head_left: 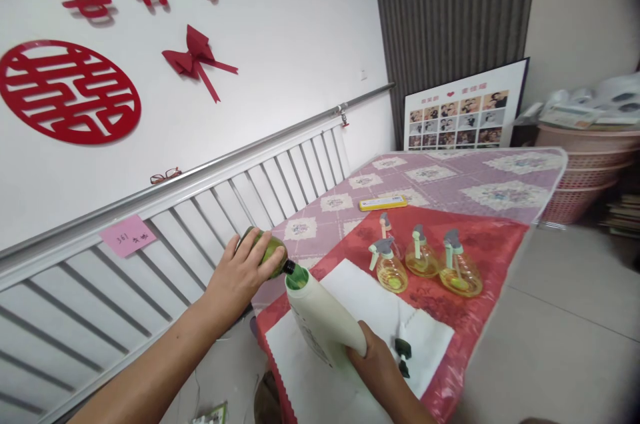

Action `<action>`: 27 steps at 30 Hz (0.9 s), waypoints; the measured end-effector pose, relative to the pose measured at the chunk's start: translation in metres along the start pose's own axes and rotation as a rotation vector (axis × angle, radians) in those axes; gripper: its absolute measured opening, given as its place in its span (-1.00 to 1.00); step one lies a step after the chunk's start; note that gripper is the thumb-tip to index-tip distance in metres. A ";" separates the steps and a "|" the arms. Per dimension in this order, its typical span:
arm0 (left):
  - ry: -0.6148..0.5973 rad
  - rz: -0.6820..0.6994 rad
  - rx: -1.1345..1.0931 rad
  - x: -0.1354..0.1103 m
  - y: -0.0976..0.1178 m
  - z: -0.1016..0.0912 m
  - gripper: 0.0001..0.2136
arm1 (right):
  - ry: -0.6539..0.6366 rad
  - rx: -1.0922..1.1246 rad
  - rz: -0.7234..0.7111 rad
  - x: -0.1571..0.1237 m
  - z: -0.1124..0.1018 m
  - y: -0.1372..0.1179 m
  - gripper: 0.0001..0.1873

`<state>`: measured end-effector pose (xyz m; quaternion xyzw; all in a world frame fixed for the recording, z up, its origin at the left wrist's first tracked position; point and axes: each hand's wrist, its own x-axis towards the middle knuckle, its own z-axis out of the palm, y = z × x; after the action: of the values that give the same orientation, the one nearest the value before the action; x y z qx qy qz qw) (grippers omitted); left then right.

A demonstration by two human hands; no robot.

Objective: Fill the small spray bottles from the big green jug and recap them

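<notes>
A red bow [193, 59] hangs on the white wall [305, 37] above a radiator [195, 223] bearing a pink note [128, 236].

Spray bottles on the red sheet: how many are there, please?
4 transparent spray bottles: one at front left, one in the middle, one at right, one behind the front-left one, partly hidden.

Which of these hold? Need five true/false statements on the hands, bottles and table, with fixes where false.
1. The left hand holds the green bottle. True.
2. The right hand grips a spray bottle. False: it grips the large pale bottle.
3. The green bottle's black neck is at the pale bottle's open mouth. True.
4. The dark pump top lies on the floor. False: it lies on the white sheet.
5. Four spray bottles stand on the red cloth. True.
</notes>
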<state>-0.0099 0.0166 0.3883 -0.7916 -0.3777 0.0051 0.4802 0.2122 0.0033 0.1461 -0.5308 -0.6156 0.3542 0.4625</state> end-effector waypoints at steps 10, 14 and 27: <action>0.038 0.033 0.016 0.008 0.000 -0.004 -0.61 | 0.029 0.024 -0.016 0.000 -0.001 -0.003 -0.97; 0.032 0.080 0.036 0.012 -0.001 -0.008 -0.63 | 0.025 0.021 -0.013 0.000 -0.001 -0.004 -0.97; -0.013 0.176 0.081 0.028 0.003 -0.020 -0.69 | 0.013 0.030 -0.002 0.000 0.000 -0.002 -0.96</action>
<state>0.0193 0.0177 0.4062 -0.8018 -0.3093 0.0678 0.5068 0.2117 0.0025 0.1477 -0.5252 -0.6079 0.3595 0.4748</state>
